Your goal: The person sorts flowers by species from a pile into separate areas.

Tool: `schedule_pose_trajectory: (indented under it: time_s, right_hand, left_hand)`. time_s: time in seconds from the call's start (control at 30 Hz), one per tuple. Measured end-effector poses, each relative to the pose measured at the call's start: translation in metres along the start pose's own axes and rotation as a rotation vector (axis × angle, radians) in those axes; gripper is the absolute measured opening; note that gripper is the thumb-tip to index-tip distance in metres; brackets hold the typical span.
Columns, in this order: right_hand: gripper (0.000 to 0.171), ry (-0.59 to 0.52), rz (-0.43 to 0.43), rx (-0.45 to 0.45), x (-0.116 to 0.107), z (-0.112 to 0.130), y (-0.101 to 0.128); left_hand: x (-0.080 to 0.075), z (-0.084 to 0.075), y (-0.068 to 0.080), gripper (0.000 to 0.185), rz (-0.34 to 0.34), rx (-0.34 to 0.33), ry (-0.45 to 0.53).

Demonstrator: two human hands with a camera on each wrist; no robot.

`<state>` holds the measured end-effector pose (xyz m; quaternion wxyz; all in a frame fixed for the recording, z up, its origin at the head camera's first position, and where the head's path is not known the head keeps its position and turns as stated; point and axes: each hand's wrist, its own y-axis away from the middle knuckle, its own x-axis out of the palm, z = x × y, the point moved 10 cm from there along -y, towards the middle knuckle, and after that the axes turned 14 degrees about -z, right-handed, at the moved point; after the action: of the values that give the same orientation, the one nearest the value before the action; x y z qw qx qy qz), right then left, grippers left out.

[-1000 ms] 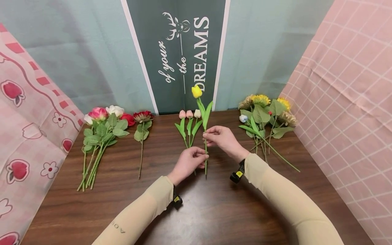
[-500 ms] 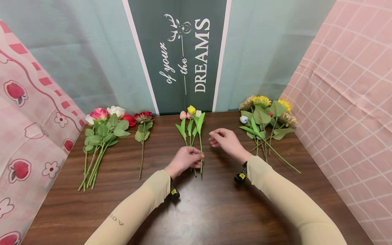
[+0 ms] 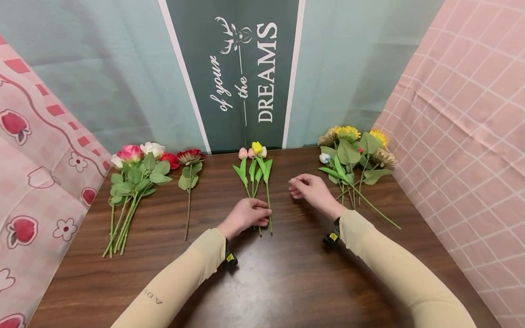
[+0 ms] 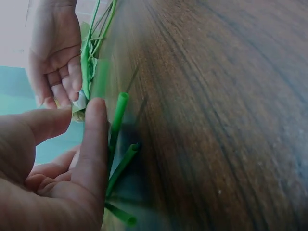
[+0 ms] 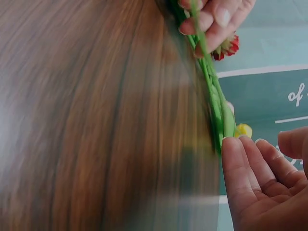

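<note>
A yellow tulip [image 3: 257, 147] lies flat on the brown table [image 3: 287, 278] among a few pink tulips [image 3: 244, 153], their stems pointing towards me. My left hand [image 3: 264, 213] rests on the lower stems, its forefinger [image 4: 94, 139] straight against a green stem [image 4: 119, 113] and the thumb apart from it. Nothing is pinched there. My right hand [image 3: 297, 187] hovers just right of the tulips, fingers loosely curled and holding nothing. The right wrist view shows the same stems [image 5: 214, 96] running away to my left hand's fingers [image 5: 216, 19].
A bunch of pink, white and red roses [image 3: 135, 177] lies at the left, with a single dark red flower [image 3: 190, 157] beside it. Sunflowers [image 3: 357, 150] with a small blue bud lie at the right. A banner backdrop [image 3: 246, 68] and patterned cloths wall in the table.
The yellow tulip, held upright in both hands a second ago, now lies with the pink tulips. My right hand has let go and drawn away to the right.
</note>
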<state>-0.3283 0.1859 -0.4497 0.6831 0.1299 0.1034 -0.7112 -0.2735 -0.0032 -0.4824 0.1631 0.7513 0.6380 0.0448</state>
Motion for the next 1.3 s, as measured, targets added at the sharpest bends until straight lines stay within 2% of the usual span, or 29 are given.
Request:
schedule_pose_trajectory:
  time_s: [0.1, 0.17, 0.23, 0.37, 0.47, 0.6, 0.7, 0.83, 1.07, 1.17, 1.3]
  right_hand:
    - [0.040, 0.036, -0.007, 0.001, -0.013, -0.004, 0.001]
    - [0.040, 0.084, -0.014, -0.018, -0.026, -0.007, 0.000]
    - [0.039, 0.163, -0.030, -0.048, -0.041, -0.010, 0.000]
    - [0.037, 0.405, -0.110, -0.145, -0.085, -0.012, 0.000]
    - [0.034, 0.554, -0.186, -0.199, -0.123, -0.009, 0.000]
    - [0.033, 0.641, -0.229, -0.212, -0.167, -0.009, 0.002]
    - [0.031, 0.694, -0.195, -0.200, -0.190, -0.016, 0.005]
    - [0.029, 0.779, -0.086, -0.186, -0.204, -0.029, 0.010]
    - [0.031, 0.825, 0.062, -0.111, -0.207, -0.044, 0.025]
    - [0.030, 0.822, 0.127, -0.071, -0.203, -0.048, 0.032]
    - [0.025, 0.798, 0.182, -0.033, -0.199, -0.051, 0.040]
  left_hand:
    - [-0.001, -0.005, 0.006, 0.042, 0.021, 0.023, -0.020]
    - [-0.001, -0.011, 0.009, 0.042, 0.030, 0.069, -0.050]
    - [0.001, -0.018, 0.012, 0.041, 0.035, 0.150, -0.116]
    - [0.012, -0.041, 0.022, 0.041, 0.029, 0.385, -0.389]
    - [0.030, -0.057, 0.034, 0.045, 0.043, 0.559, -0.603]
    - [0.064, -0.072, 0.050, 0.052, 0.106, 0.780, -0.831]
    - [0.091, -0.077, 0.060, 0.057, 0.156, 0.942, -0.974]
    - [0.124, -0.078, 0.070, 0.062, 0.211, 1.087, -1.114]
    - [0.166, -0.075, 0.079, 0.065, 0.243, 1.215, -1.257]
    - [0.175, -0.069, 0.082, 0.065, 0.264, 1.238, -1.281]
    - [0.178, -0.063, 0.084, 0.064, 0.280, 1.237, -1.283]
